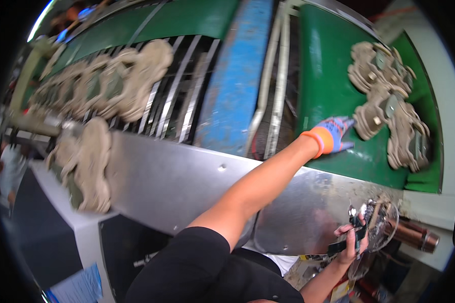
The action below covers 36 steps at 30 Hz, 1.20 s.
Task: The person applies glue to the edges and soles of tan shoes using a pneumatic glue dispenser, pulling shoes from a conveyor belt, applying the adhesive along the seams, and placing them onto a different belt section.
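Note:
My left hand (333,135), in a blue-grey glove with an orange cuff, reaches over the green belt with its fingers apart. Its fingertips are at the edge of a beige shoe (370,120), and whether they touch it is unclear. More beige shoes (408,137) lie along the belt's right side, some with dark green patches and overlapping one another. My bare right hand (353,241) is closed around a dark-handled tool with a shiny metal end (360,230), its kind partly hidden by the fingers. Beside that tool sits a clear round container (384,227).
A metal ledge (187,177) runs in front of me. Beige shoes (121,81) stand in a row on a slatted rack at left, with a pair (93,164) at the ledge's left end. A blue beam (237,76) and pale pipes (278,81) separate rack and green belt (323,60). A copper-coloured cylinder (414,236) projects at right.

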Tool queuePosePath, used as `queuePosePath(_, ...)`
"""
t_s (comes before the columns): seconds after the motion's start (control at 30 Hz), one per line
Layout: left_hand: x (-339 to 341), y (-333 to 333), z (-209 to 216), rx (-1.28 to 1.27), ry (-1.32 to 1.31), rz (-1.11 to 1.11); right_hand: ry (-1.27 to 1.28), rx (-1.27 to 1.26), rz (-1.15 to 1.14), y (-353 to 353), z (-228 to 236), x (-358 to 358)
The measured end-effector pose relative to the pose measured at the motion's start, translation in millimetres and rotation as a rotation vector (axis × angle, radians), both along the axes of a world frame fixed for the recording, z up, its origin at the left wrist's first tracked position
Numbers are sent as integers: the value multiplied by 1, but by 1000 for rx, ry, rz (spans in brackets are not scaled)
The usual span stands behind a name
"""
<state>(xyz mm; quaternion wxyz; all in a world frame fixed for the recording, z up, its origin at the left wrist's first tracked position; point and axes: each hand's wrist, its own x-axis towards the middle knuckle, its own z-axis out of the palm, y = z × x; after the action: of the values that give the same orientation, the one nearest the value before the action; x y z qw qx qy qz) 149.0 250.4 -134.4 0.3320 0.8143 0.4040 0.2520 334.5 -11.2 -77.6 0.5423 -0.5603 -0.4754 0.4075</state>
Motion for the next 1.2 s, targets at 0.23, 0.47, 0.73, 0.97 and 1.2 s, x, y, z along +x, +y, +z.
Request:
queuePosePath(0.23,-289,-166,95,207,357,620,335,-13,82,-23,-41,-10)
queuePosePath(0.47,-552,-358,128,-148,1116,1472,418,-5,108,-23,-33,-12)
queuePosePath(0.73,-423,-348,144,-183,337,994,369,58,61,-31,-41,-1)
queuePosePath(0.97,-354,-268,102,-101,-288,1008,436,78,90,-28,-47,-1)
queuePosePath(1.2,-318,-181,119,-220,1202,965,359,109,55,-30,-47,-1)
